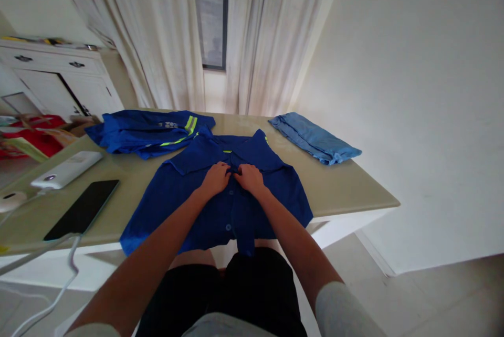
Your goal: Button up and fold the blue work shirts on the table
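Both hands are in the middle of the table (pixel 350 192), right on the royal-blue button-up shirt (pixel 197 206). It lies flat, front up, collar at twelve o'clock and hem hanging over the near edge at six. The left hand (pixel 214 179) is curled, its fingers pinched on the front placket just below the collar. The right hand (pixel 249 177) is curled the same way and grips the opposite edge of the placket, knuckles almost touching the left (a tight little huddle at the chest). One button shows lower down the placket.

At ten o'clock from the hands, a second blue garment with neon-yellow stripes (pixel 145 133) lies crumpled, touching the shirt's collar. At two o'clock sits a folded light-blue cloth (pixel 315 141), well apart. Out at nine o'clock lie a dark smartphone (pixel 82 209) and a white power bank (pixel 66 169), with a white cable (pixel 59 287) trailing off the table edge.
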Available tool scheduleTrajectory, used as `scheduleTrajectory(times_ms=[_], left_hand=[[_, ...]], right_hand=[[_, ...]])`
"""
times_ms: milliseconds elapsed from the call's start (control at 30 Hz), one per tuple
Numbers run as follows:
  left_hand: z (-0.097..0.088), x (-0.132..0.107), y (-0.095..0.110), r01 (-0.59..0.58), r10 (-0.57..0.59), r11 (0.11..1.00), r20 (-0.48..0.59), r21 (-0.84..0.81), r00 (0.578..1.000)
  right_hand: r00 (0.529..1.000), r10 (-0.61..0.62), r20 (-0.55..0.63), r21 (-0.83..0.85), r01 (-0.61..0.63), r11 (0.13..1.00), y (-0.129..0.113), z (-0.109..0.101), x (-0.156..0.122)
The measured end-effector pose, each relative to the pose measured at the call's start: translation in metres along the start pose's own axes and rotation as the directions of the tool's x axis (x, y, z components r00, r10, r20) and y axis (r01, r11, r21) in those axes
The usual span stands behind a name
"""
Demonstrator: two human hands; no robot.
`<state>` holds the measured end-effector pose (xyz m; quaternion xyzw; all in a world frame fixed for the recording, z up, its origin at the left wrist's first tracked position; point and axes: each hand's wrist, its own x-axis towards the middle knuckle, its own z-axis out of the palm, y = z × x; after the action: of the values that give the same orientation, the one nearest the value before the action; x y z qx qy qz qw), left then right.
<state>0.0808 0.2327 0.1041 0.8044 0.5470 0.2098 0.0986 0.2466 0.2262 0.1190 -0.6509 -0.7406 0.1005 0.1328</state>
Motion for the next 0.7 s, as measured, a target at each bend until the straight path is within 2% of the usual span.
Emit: scheduleTrajectory(times_ms=[100, 233, 367, 467, 567, 700], left_hand=[[0.025, 0.042, -0.009, -0.027, 0.028, 0.998, -0.011, 0.059, 1.0], [0.034, 0.069, -0.015, -0.058, 0.061, 0.997, -0.041, 0.053, 0.997], [0.033, 0.075, -0.02, -0.018, 0.02, 1.0, -0.109, 0.019, 0.994], [0.034, 0.072, -0.024, -0.018, 0.021, 0.999, -0.114, 0.029, 0.993], [0.035, 0.07, -0.024, -0.038, 0.043, 0.996, -0.073, 0.076, 0.996], [0.031, 0.071, -0.019, -0.04, 0.046, 0.993, -0.048, 0.109, 0.998]], right_hand=[[0.998, 0.064, -0.005, 0.019, -0.064, 0.998, 0.013, 0.011, 0.042], [0.996, 0.027, -0.086, 0.042, -0.024, 0.999, 0.034, 0.017, 0.074], [0.98, -0.068, -0.185, 0.149, 0.096, 0.984, 0.047, 0.018, 0.083], [0.967, -0.073, -0.246, 0.306, 0.149, 0.94, 0.053, 0.019, 0.081], [0.965, -0.029, -0.259, 0.405, 0.136, 0.904, 0.055, 0.021, 0.082], [0.984, 0.063, -0.166, 0.54, 0.037, 0.841, 0.058, 0.022, 0.089]])
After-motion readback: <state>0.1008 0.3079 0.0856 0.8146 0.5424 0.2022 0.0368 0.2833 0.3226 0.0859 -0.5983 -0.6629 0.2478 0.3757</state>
